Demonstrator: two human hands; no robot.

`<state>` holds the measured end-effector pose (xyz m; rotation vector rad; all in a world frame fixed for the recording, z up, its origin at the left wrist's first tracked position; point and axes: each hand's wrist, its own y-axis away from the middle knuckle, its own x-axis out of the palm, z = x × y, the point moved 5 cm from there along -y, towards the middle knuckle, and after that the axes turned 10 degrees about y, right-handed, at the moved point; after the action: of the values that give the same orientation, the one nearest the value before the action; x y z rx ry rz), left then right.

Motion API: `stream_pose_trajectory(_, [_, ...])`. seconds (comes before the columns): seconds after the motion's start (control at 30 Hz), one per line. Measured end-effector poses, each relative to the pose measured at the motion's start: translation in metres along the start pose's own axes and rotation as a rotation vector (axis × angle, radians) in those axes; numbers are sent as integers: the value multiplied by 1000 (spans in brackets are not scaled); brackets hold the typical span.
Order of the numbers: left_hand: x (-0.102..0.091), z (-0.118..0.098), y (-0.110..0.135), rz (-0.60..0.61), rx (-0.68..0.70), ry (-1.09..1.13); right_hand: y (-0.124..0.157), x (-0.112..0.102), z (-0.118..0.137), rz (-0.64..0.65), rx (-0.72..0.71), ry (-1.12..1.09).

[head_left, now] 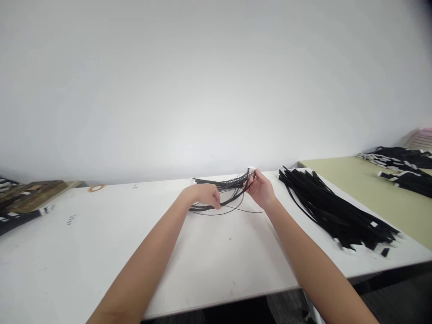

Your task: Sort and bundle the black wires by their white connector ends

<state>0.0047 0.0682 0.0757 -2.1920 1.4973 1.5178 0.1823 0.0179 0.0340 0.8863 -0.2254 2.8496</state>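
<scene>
My right hand (261,190) is closed round the end of a bundle of thin black wires (236,196), near a white connector-like piece (251,168) above its fingers. The bundle curves down to the left. My left hand (208,195) has its fingers pinched on the wires partway along, low over the white table (216,261). One loose wire (248,210) sticks out to the right below the hands. Behind the hands, more thin black wires (221,184) lie along the table's back edge, partly hidden by my left hand.
To the right lies a large pile of black strips with white ends (337,207). Beyond it, a yellowish table (337,172) holds more black-and-white bundles (405,166). At left are a brown board (37,193) and an orange ring (96,188). A white wall (202,90) rises behind.
</scene>
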Motion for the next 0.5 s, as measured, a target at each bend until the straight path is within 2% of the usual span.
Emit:
stream_pose_trajectory(0.3, [-12, -2, 10, -20, 21, 109, 0, -4, 0, -58, 0, -24])
stream_pose_trajectory(0.5, [-32, 5, 20, -167, 54, 227, -1, -5, -1, -97, 15, -14])
